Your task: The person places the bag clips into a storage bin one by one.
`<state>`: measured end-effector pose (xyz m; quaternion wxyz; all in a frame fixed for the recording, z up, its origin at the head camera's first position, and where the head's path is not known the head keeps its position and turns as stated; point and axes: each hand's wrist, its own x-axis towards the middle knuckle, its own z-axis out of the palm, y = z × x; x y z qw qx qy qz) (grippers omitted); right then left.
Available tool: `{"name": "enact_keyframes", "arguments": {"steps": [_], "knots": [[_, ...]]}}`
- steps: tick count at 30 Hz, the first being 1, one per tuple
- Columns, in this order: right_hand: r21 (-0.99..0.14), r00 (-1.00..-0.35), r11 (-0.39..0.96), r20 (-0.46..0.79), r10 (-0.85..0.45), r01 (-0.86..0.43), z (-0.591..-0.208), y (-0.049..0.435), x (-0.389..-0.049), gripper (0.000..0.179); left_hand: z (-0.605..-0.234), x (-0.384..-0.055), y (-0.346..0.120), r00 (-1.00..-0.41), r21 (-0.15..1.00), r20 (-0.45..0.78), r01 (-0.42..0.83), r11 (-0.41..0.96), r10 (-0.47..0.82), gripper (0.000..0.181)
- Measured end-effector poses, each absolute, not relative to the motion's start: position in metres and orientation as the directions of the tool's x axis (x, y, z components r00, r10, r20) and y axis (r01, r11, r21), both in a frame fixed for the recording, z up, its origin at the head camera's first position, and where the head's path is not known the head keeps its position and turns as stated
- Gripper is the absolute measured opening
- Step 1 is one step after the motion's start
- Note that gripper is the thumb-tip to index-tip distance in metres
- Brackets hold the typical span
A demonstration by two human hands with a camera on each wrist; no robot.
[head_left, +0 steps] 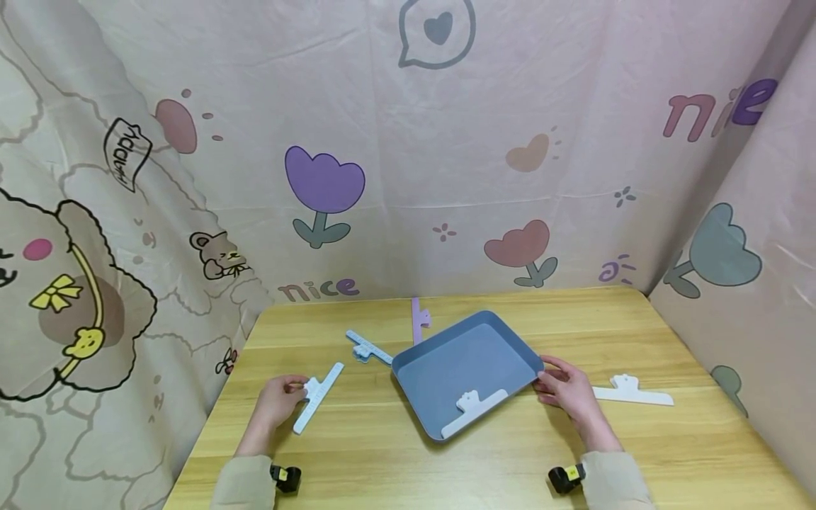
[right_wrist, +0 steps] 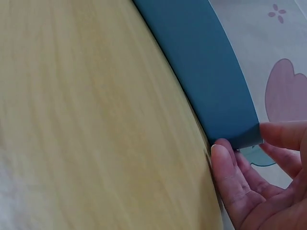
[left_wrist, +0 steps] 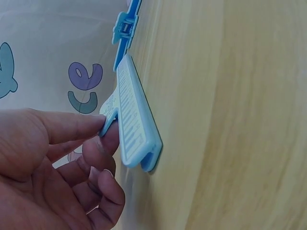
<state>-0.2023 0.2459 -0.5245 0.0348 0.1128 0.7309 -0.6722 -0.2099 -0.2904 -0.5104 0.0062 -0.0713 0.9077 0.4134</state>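
With finger and thumb, my left hand (head_left: 280, 398) pinches the handle of a light blue bag clip (head_left: 319, 398). In the left wrist view its long ridged bar (left_wrist: 135, 115) slants over the wooden surface. My right hand (head_left: 569, 391) holds the right corner of a shallow blue-grey tray (head_left: 468, 354), fingers and thumb round its outer wall (right_wrist: 206, 72). Inside the tray, along its front wall, lies a white bag clip (head_left: 473, 413). Another white clip (head_left: 631, 392) lies on the table just right of that hand.
A second blue clip (head_left: 363, 350) lies left of the tray, one end close to its wall. Behind the tray stands out a purple clip (head_left: 417, 320). A printed curtain (head_left: 408, 177) borders the back and sides of the wooden table (head_left: 357, 467).
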Motion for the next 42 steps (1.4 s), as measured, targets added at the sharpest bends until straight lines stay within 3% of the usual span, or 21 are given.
{"name": "enact_keyframes", "arguments": {"steps": [21,33,42], "knots": [[-0.963,-0.961,0.097,-0.239,0.138,0.253,-0.528,0.246,-0.202,0.049,-0.51,-0.206,-0.29,-0.981,0.783,-0.081,-0.173,0.597,-0.178,0.026],[-0.95,-0.967,0.205,-0.205,0.152,0.234,-0.529,0.248,-0.202,0.047,-0.492,-0.201,-0.273,-0.988,0.803,-0.006,-0.096,0.588,-0.153,0.027],[-0.952,-0.966,0.194,-0.212,0.148,0.238,-0.528,0.25,-0.202,0.047,-0.47,-0.198,-0.243,-0.992,0.844,0.044,-0.027,0.535,-0.12,0.026]]}}
